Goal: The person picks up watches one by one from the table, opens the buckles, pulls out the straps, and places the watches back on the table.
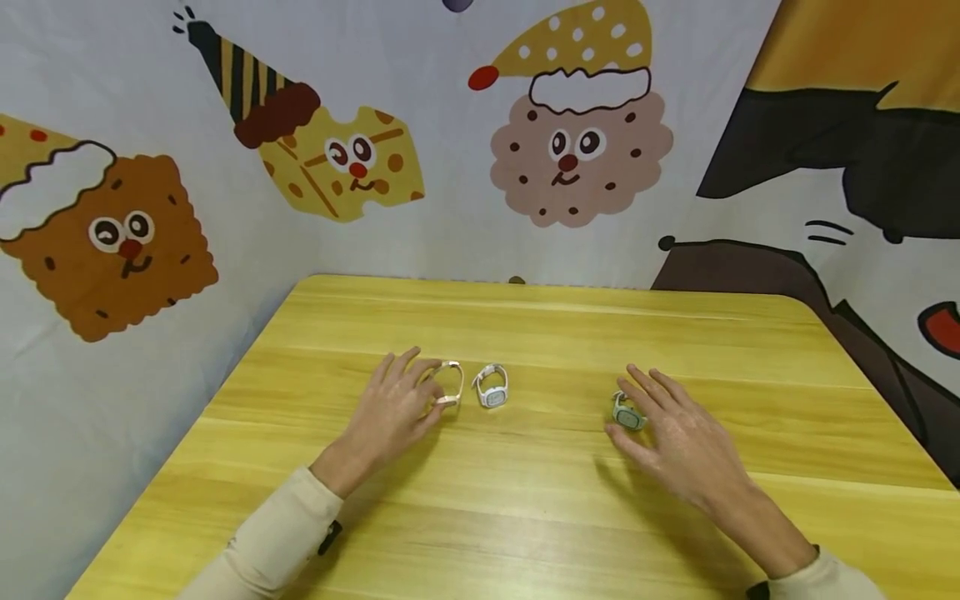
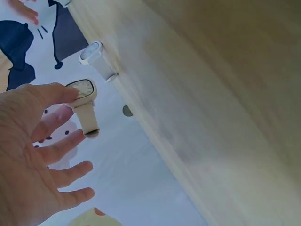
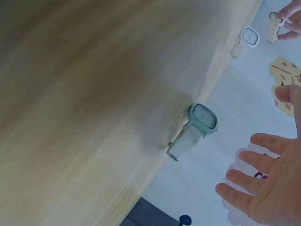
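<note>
My left hand (image 1: 386, 406) pinches a cream wristwatch (image 2: 86, 115) by its case between thumb and fingers, the other fingers spread. The strap is closed into a loop. Just right of it, a white wristwatch (image 1: 493, 397) with a squarish face stands on the table, its band also looped. On the right side, a green wristwatch (image 3: 204, 117) rests on the tabletop with its dark-rimmed face tipped up. My right hand (image 1: 686, 446) hovers beside this green watch, fingers extended and apart from it in the right wrist view.
The watches are on a yellow wood-grain table (image 1: 480, 517) with rounded far corners. Behind and to the left hangs a pale cloth (image 1: 450, 242) printed with cartoon biscuits and cheese, meeting the table's far edge.
</note>
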A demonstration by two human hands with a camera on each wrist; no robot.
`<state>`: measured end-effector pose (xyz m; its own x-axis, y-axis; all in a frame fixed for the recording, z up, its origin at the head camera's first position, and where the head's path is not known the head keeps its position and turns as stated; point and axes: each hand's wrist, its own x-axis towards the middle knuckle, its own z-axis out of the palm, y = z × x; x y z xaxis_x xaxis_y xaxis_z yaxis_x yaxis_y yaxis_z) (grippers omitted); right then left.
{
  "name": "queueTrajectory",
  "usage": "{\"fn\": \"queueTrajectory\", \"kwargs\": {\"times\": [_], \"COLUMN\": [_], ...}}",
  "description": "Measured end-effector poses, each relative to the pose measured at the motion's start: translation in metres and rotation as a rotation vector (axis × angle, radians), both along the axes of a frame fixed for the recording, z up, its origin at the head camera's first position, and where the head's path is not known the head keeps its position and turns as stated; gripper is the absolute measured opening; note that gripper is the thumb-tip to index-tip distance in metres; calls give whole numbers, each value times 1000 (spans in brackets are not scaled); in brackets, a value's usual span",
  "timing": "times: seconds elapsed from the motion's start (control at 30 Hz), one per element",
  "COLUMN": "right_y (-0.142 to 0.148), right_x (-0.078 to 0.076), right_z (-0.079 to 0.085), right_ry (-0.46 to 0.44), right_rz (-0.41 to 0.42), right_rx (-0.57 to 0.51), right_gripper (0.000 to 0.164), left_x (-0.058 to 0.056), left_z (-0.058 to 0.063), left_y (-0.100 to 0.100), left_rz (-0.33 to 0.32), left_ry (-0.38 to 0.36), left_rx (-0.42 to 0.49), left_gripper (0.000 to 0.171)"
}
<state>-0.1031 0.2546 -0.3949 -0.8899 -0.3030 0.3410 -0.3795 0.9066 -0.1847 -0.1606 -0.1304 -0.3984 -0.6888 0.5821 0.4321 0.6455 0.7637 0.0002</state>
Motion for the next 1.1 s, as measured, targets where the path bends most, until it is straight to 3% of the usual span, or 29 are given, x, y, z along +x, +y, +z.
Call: {"fn": "queueTrajectory", "kwargs": {"times": [0.3,0.5,0.8,1.1], "right_y": [-18,-26,-35,-39], "right_x": [-5,-6,-10,-15], "right_z": [7,9,14,20], "right_ry": [19,13,48,74], "right_rz": [27,53,91,132], "right_rx": [-11,-26,-43,-48], "right_gripper": [66,64,58,53], "left_x": [4,7,9,16], "left_z": [2,6,12,19], "left_y": [11,14,22,32], "left_rz": [-61,-90,-195,-246], "left_ry": [-7,3,99,144], "left_rx": [43,135,261,246], "left_gripper": [11,9,11,11]}}
